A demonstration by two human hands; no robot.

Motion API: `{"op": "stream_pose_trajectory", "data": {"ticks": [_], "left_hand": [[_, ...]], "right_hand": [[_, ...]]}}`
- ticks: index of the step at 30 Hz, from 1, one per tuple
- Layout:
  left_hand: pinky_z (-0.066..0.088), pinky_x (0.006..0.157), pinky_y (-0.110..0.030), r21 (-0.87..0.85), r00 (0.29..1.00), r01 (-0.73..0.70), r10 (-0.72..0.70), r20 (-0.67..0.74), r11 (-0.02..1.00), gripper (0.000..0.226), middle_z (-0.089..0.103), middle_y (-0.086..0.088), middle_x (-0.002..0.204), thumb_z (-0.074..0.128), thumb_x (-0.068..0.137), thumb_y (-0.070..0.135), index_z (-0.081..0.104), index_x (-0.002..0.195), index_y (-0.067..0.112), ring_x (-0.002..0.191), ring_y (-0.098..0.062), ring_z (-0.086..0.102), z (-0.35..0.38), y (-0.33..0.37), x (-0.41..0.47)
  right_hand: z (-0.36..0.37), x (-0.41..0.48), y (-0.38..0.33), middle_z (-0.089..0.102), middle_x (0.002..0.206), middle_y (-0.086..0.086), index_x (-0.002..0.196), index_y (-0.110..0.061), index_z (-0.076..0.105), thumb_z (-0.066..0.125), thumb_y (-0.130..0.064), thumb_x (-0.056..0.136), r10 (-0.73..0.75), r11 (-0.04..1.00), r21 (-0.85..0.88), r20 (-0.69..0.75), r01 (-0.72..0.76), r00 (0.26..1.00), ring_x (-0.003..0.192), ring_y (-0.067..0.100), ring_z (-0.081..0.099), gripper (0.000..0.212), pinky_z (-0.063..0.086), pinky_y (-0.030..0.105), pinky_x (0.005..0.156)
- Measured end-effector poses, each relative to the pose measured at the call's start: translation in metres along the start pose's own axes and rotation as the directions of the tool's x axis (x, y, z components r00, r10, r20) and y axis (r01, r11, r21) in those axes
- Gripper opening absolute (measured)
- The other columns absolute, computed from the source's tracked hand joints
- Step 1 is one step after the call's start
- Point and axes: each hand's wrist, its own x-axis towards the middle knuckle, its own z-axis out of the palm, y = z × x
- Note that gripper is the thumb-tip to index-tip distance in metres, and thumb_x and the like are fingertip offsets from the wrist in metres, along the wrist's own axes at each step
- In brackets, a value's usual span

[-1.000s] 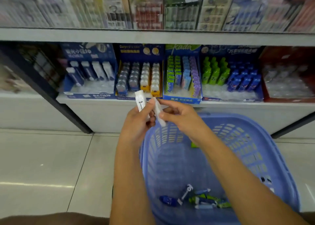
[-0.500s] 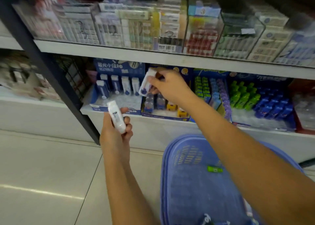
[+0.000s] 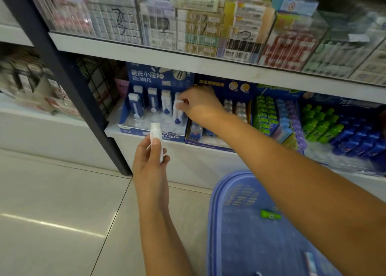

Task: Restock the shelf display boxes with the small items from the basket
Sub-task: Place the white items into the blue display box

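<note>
My right hand (image 3: pixel 198 104) reaches into the blue display box (image 3: pixel 133 127) on the lower shelf and pinches a white and blue eraser stick (image 3: pixel 178 112), standing it in the box's right-hand slot beside three other sticks (image 3: pixel 152 101). My left hand (image 3: pixel 151 160) is held below the shelf edge, in front of the box, gripping a second white eraser stick (image 3: pixel 156 135) upright. The blue plastic basket (image 3: pixel 221 213) sits on the floor at the lower right, under my right forearm, with a green item (image 3: pixel 269 214) inside.
To the right on the same shelf stand more display boxes: clear and yellow items (image 3: pixel 236 108), green, blue and purple packs (image 3: pixel 277 119), green and blue bottles (image 3: pixel 334 133). A dark shelf post (image 3: pixel 69 83) slants down on the left. The upper shelf (image 3: pixel 188 62) overhangs the boxes.
My right hand has carried its eraser stick from above the basket up into the left blue box. My left hand stayed lower with the other stick. The view moved closer to the shelf.
</note>
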Motion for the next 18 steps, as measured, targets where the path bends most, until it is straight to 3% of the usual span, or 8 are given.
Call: {"op": "stream_pose_trajectory", "data": {"ticks": [2, 5, 7, 9, 11, 13, 15, 18], "left_hand": [[0.047, 0.072, -0.012, 0.046, 0.999, -0.029, 0.028, 0.026, 0.999, 0.015, 0.063, 0.027, 0.1, 0.055, 0.093, 0.038, 0.059, 0.095, 0.052, 0.094, 0.006, 0.062, 0.001, 0.002, -0.001], [0.048, 0.076, -0.014, 0.063, 0.998, -0.048, 0.046, 0.031, 0.997, 0.019, 0.059, 0.019, 0.114, 0.059, 0.091, 0.036, 0.058, 0.1, 0.053, 0.095, 0.004, 0.062, 0.005, 0.004, 0.001], [0.05, 0.083, -0.018, 0.072, 0.997, -0.069, 0.067, 0.03, 0.995, 0.023, 0.059, 0.02, 0.116, 0.061, 0.09, 0.034, 0.058, 0.104, 0.052, 0.096, 0.006, 0.061, 0.006, 0.006, 0.001], [0.049, 0.091, -0.021, 0.096, 0.994, -0.103, 0.101, 0.029, 0.99, 0.025, 0.059, 0.019, 0.116, 0.062, 0.089, 0.033, 0.058, 0.106, 0.05, 0.106, -0.003, 0.06, 0.009, 0.007, 0.001], [0.049, 0.094, -0.024, 0.109, 0.989, -0.145, 0.143, 0.033, 0.983, 0.026, 0.061, 0.017, 0.116, 0.063, 0.089, 0.03, 0.059, 0.109, 0.047, 0.111, -0.007, 0.057, 0.011, 0.01, 0.002], [0.049, 0.094, -0.025, 0.116, 0.983, -0.185, 0.181, 0.044, 0.976, 0.026, 0.063, 0.018, 0.113, 0.063, 0.09, 0.027, 0.06, 0.112, 0.041, 0.109, -0.002, 0.057, 0.014, 0.013, 0.004], [0.05, 0.088, -0.019, 0.131, 0.973, -0.227, 0.219, 0.07, 0.965, 0.026, 0.063, 0.024, 0.106, 0.063, 0.09, 0.029, 0.06, 0.113, 0.04, 0.101, 0.006, 0.058, 0.018, 0.018, 0.006], [0.045, 0.072, -0.003, 0.157, 0.953, -0.301, 0.294, 0.068, 0.941, 0.03, 0.063, 0.023, 0.102, 0.062, 0.09, 0.029, 0.058, 0.119, 0.034, 0.089, 0.014, 0.056, 0.022, 0.021, 0.011]], "right_hand": [[-0.002, 0.002, 0.0, 0.043, 0.072, 0.003, 0.055, -0.021, 0.035, 0.05, -0.027, 0.096, 0.005, 1.0, -0.015, 0.016, -0.005, 1.0, 0.084, 0.024, 0.044, 0.044, 0.032, 0.032, 0.08], [-0.005, 0.006, -0.003, 0.045, 0.073, 0.003, 0.059, -0.016, 0.042, 0.051, -0.026, 0.095, 0.021, 1.0, 0.0, 0.059, -0.021, 0.998, 0.085, 0.023, 0.049, 0.039, 0.034, 0.026, 0.074], [-0.009, 0.007, -0.005, 0.056, 0.092, 0.008, 0.08, -0.008, 0.059, 0.053, -0.029, 0.095, 0.018, 1.0, -0.009, 0.095, -0.017, 0.995, 0.096, 0.025, 0.056, 0.027, 0.043, 0.027, 0.077], [-0.017, 0.003, -0.005, 0.061, 0.112, 0.009, 0.109, -0.008, 0.063, 0.056, -0.032, 0.093, -0.012, 1.0, 0.021, 0.052, 0.011, 0.999, 0.105, 0.024, 0.057, 0.03, 0.048, 0.03, 0.088], [-0.024, -0.01, -0.008, 0.063, 0.101, 0.003, 0.106, -0.012, 0.064, 0.063, -0.037, 0.088, -0.012, 0.97, 0.24, -0.069, 0.028, 0.998, 0.092, 0.017, 0.059, 0.031, 0.049, 0.023, 0.076], [-0.029, -0.026, -0.015, 0.065, 0.081, -0.006, 0.091, -0.019, 0.069, 0.07, -0.043, 0.081, -0.051, 0.875, 0.481, -0.035, 0.062, 0.998, 0.073, 0.005, 0.06, 0.025, 0.048, 0.018, 0.061], [-0.028, -0.039, -0.021, 0.069, 0.075, -0.008, 0.089, -0.019, 0.072, 0.074, -0.033, 0.079, -0.136, 0.803, 0.595, 0.116, 0.041, 0.984, 0.065, 0.001, 0.065, 0.017, 0.054, 0.016, 0.061], [-0.026, -0.039, -0.02, 0.073, 0.084, 0.003, 0.097, -0.009, 0.07, 0.071, -0.014, 0.083, -0.1, 0.696, 0.718, 0.103, -0.004, 0.99, 0.07, 0.009, 0.069, 0.015, 0.059, 0.023, 0.071]]}}
